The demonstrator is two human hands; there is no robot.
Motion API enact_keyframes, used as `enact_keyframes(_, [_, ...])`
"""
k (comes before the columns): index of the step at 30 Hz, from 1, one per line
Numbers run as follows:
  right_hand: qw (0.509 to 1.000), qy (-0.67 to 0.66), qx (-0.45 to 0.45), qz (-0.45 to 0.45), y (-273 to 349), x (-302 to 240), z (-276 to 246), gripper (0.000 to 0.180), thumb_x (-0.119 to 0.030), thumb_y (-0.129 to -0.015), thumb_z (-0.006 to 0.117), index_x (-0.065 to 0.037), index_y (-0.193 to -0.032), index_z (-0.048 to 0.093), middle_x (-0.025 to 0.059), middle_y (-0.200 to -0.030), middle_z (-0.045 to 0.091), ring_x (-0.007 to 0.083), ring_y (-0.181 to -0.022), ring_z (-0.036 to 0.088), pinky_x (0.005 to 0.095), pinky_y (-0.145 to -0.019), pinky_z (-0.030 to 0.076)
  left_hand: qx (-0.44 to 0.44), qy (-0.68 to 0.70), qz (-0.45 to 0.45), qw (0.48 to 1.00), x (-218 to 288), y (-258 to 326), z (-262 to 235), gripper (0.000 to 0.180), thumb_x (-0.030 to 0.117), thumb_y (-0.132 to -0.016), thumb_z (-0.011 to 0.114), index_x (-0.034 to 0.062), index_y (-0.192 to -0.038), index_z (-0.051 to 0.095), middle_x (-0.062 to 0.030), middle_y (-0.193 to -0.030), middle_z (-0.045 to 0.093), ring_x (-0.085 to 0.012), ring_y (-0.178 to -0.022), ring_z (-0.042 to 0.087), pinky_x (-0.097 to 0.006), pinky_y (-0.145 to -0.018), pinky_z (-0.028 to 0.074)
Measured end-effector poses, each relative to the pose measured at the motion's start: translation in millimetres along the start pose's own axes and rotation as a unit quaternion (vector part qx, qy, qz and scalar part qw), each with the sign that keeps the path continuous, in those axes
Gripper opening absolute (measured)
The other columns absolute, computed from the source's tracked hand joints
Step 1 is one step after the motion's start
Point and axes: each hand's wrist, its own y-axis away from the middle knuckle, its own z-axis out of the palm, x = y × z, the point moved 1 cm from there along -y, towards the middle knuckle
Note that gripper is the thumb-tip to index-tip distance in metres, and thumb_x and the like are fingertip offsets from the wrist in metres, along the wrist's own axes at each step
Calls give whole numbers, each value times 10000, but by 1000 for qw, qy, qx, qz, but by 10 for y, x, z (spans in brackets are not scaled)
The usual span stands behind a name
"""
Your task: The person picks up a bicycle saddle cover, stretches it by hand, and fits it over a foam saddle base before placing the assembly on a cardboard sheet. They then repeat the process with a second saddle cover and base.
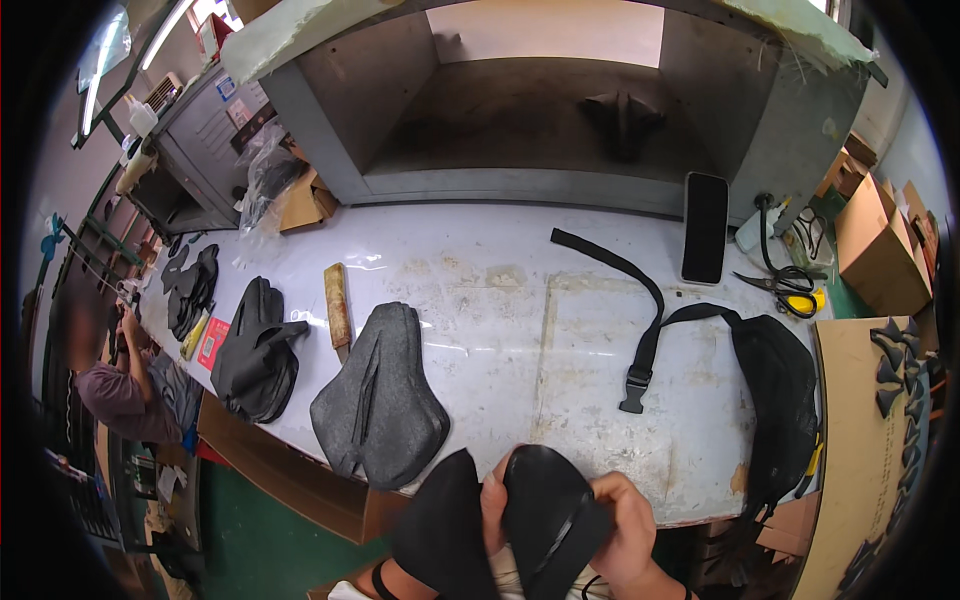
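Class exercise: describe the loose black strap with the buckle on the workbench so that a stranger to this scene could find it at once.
Start at the long white workbench and find the dark phone lying near its back right. Just left of the phone, the black strap curves down the bench to a plastic buckle. Unlike the bulky black bag beside it, it is a thin flat band.

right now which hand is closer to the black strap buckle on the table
Right. The right hand grips the black piece below the buckle; the left hand is further left, across that piece.

A worn white workbench point(480, 290) stands before a grey metal booth point(540, 120), with green floor point(260, 540) below.
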Motion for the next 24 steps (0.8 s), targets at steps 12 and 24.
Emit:
enact_keyframes(12, [860, 356, -47, -362, -9, -418, 165, 137, -70, -843, 685, 16, -790, 593, 154, -621, 545, 290, -482, 534, 337, -470, 422, -10, -35, 91, 995, -401, -122, -48, 724, 654, -899, 428, -8, -1193, 424, -70, -1001, 545, -112, -873, 527, -267, -758, 436])
enact_keyframes(24, [958, 261, -4, -116, -131, -341, 175, 210, -183, -915, 628, -35, -790, 544, 6, -609, 521, 56, -547, 422, 228, -502, 360, -68, 230, -155, 958, -5, 41, 164, 717, 295, -778, 611, 10, -1383, 351, -97, -1241, 492, -197, -1178, 499, -338, -1031, 379])
